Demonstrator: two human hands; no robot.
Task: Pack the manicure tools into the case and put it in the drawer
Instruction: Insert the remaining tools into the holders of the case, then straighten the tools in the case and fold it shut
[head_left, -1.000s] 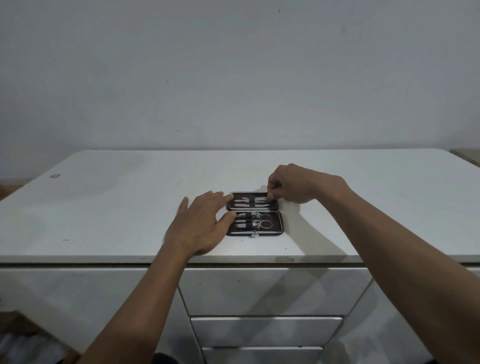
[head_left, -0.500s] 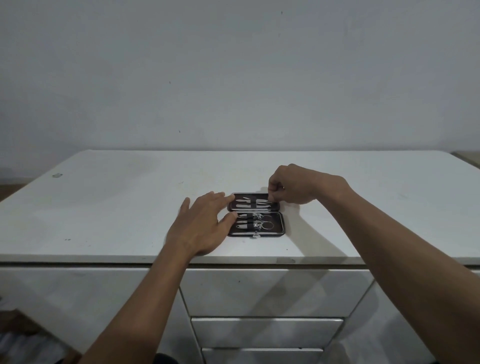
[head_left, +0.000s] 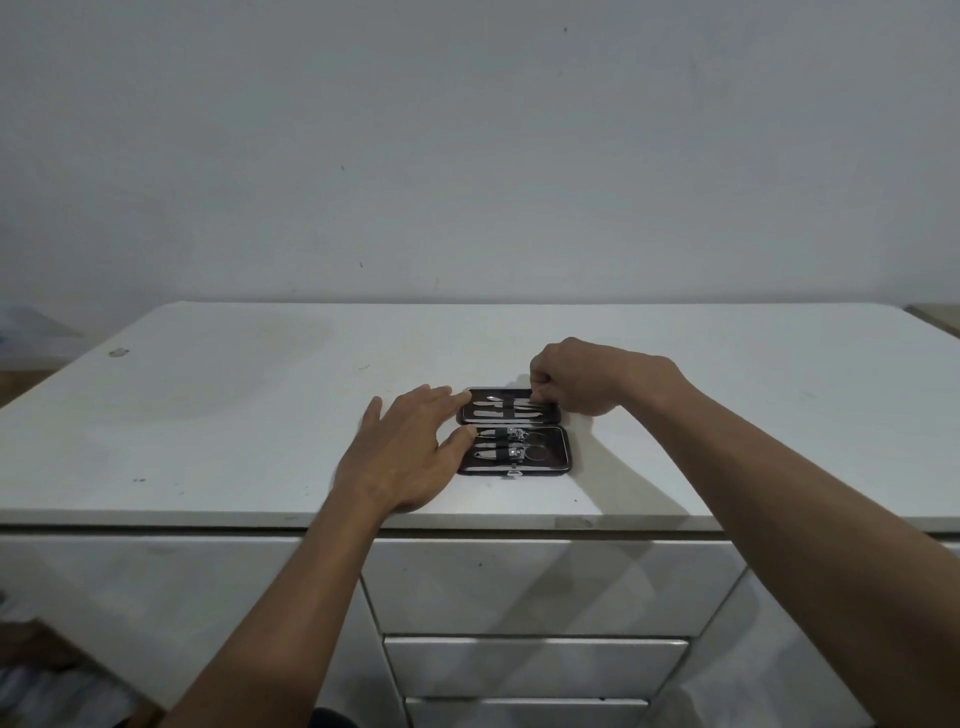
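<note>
A black manicure case (head_left: 551, 464) lies open flat on the white dresser top (head_left: 234, 415), near its front edge. Slim metal tools (head_left: 493, 413) sit in the far half. Clippers and small scissors (head_left: 515, 443) sit in the near half. My left hand (head_left: 405, 452) rests flat with its fingers spread, fingertips touching the case's left edge. My right hand (head_left: 582, 379) is at the far right corner of the case, fingers pinched on the right end of a thin tool in the top row. What lies under those fingers is hidden.
Below the dresser top are shut white drawers: a wide one (head_left: 550, 582) and a narrower one (head_left: 535, 665) under it. A plain wall stands behind the dresser. A small grey mark (head_left: 118, 352) is at the far left of the top.
Hardly anything. Both hands stay at the case, and my right hand's pinch shifts very slightly at the far right corner.
</note>
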